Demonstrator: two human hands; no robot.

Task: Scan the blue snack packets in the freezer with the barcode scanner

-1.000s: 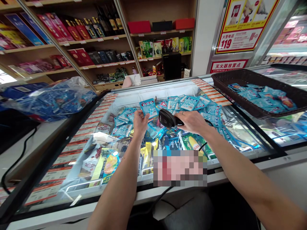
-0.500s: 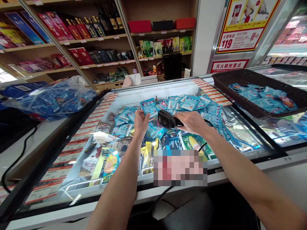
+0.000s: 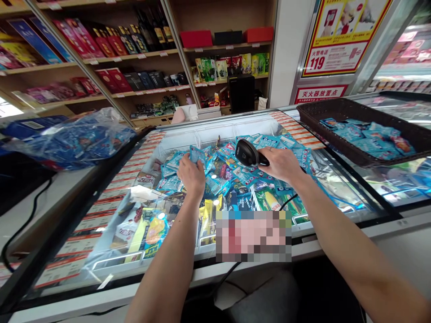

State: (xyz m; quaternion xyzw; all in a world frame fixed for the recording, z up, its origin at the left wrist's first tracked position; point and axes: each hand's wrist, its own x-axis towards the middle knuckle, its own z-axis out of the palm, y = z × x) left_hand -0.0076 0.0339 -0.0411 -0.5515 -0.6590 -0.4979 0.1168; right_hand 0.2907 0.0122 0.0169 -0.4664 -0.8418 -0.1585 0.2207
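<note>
My left hand: now farther left, touching a flat rectangular blue packet at the heap of like packets; pinch indeterminable | my right hand: grips a black plastic scanner, now farther right

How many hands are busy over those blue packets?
2: the left hand, at a blue packet, and the right hand, gripping a black scanner. Both show plainly; any others would be hidden or out of view.
</note>
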